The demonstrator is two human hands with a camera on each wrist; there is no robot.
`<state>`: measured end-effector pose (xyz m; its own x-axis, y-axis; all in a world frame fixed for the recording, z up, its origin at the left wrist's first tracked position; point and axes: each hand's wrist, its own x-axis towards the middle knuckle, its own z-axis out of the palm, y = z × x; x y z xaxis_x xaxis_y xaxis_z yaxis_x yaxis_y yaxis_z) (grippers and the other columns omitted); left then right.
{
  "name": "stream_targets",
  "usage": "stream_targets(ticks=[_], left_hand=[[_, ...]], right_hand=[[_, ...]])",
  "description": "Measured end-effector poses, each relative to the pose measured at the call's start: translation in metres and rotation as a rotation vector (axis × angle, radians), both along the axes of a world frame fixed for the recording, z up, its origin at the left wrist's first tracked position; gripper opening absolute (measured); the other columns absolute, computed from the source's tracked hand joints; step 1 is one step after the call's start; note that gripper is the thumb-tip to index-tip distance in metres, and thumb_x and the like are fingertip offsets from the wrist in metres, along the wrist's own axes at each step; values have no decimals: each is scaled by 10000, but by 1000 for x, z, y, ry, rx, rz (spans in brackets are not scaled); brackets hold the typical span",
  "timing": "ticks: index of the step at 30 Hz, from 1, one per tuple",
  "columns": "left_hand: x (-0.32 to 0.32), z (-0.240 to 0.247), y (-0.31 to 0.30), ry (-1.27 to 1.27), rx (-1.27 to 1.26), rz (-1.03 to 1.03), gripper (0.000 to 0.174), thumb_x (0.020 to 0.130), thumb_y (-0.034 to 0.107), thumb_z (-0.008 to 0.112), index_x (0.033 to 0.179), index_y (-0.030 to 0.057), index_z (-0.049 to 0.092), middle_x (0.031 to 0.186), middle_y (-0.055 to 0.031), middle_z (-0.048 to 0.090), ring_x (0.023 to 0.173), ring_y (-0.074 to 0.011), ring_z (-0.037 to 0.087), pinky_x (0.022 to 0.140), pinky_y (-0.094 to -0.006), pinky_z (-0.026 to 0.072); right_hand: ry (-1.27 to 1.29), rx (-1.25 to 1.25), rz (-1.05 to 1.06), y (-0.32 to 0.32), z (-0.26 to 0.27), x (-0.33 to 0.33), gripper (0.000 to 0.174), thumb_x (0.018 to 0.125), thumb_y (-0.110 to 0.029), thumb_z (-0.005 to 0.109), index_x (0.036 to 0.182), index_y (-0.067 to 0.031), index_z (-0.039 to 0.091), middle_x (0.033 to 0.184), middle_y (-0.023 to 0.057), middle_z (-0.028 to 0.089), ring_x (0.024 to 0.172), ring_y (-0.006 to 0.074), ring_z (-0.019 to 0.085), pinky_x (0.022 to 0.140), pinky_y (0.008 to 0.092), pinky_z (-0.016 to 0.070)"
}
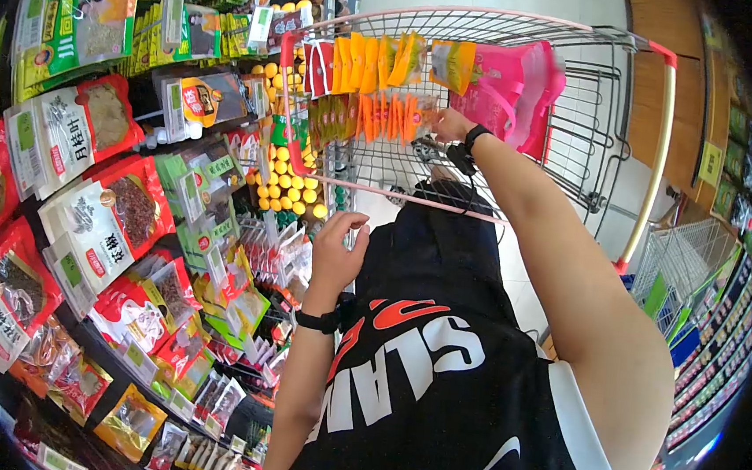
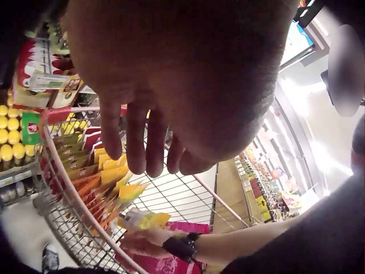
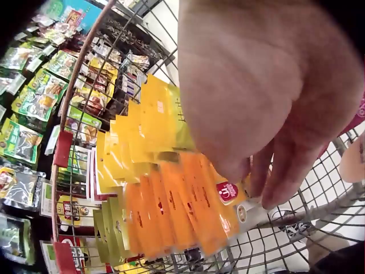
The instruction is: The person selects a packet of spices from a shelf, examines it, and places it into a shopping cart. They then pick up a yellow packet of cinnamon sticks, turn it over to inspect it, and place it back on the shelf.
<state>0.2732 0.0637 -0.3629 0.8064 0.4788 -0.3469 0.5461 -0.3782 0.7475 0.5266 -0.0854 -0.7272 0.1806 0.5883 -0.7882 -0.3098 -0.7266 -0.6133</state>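
In the head view my right hand (image 1: 452,126) is inside the shopping cart (image 1: 449,200), at the end of a row of orange packets (image 1: 385,117). The right wrist view shows its thumb and bent fingers (image 3: 282,171) closing at the top edge of the endmost orange packet (image 3: 219,200), with the pinch partly hidden behind the palm. My left hand (image 1: 337,248) hangs outside the cart's near side, fingers loosely bent and holding nothing. Yellow packets (image 1: 372,62) stand upright behind the orange ones, and olive-green packets (image 1: 327,121) continue the orange row toward the shelf.
A pink bag (image 1: 502,86) lies in the cart beside the packets, with a yellow-and-grey packet (image 1: 452,64) against it. Hanging spice packets (image 1: 99,222) fill the rack at left. Yellow-capped bottles (image 1: 287,184) stand past the cart's end. Another cart (image 1: 683,259) is at right.
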Motion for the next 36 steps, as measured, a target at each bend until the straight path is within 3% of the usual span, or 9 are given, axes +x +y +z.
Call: stream_targets(ticks=[4, 7, 9, 13, 17, 21, 24, 31, 36], left_hand=[[-10, -2, 0, -41, 56, -92, 90, 862, 84, 673, 926, 26, 645, 881, -125, 643, 819, -304, 647, 738, -365, 514], [-25, -6, 0, -146, 103, -157, 86, 868, 86, 673, 903, 10, 652, 899, -131, 650, 817, -260, 638, 728, -337, 494], [-32, 4, 1, -119, 101, -151, 99, 877, 103, 676, 880, 9, 645, 816, -125, 645, 751, -247, 646, 670, -330, 494], [-71, 8, 0, -41, 29, -32, 197, 926, 193, 641, 838, 23, 598, 684, -135, 590, 584, -284, 578, 548, -375, 436], [-113, 5, 8, -98, 83, 12, 303, 951, 224, 611, 751, 12, 525, 579, -160, 498, 533, -299, 535, 517, -392, 378], [-158, -17, 11, -68, 141, 3, 368, 945, 255, 599, 690, 3, 517, 600, -183, 527, 562, -328, 564, 537, -424, 401], [-192, -39, 10, -74, 143, 69, 325, 911, 243, 583, 699, -1, 553, 640, -211, 566, 598, -379, 586, 558, -461, 424], [-229, -34, 16, -154, 109, 121, 227, 849, 196, 574, 709, 17, 570, 685, -251, 539, 651, -456, 553, 548, -502, 407], [-254, -22, 21, -175, 91, 152, 332, 888, 284, 611, 709, 7, 572, 691, -245, 548, 661, -456, 556, 565, -509, 410]], right_hand=[[216, 174, -65, -44, -55, -1, 175, 882, -136, 594, 906, 19, 671, 729, 108, 659, 596, 205, 636, 543, 360, 519], [-556, 159, 511, -58, 32, -2, 208, 850, -145, 533, 908, 0, 671, 785, 151, 660, 702, 233, 622, 599, 412, 496], [-307, -141, 188, -68, 43, -20, 257, 883, -211, 510, 988, -30, 658, 821, 139, 667, 750, 247, 615, 688, 440, 503], [-881, -218, 801, -75, 115, -52, 353, 930, -328, 410, 1075, -172, 691, 985, 127, 721, 880, 316, 694, 707, 501, 527], [-719, -240, 517, -67, 93, -79, 466, 929, -540, 411, 1165, -275, 713, 1139, 106, 712, 1014, 339, 683, 870, 504, 509], [-746, -235, 412, -40, 217, -90, 500, 922, -488, 500, 1097, -77, 724, 1074, 201, 707, 1006, 386, 672, 913, 537, 479], [-882, -64, 330, -42, 175, -81, 411, 871, -367, 597, 834, 30, 696, 768, 247, 665, 751, 358, 667, 696, 503, 496], [-768, 291, 6, 3, 137, -83, 188, 953, -189, 562, 818, -66, 605, 659, -49, 492, 604, 62, 448, 530, 274, 347], [-537, 483, -25, 86, 343, -139, 181, 963, -166, 522, 924, -32, 636, 664, -44, 454, 600, 58, 400, 550, 246, 341]])
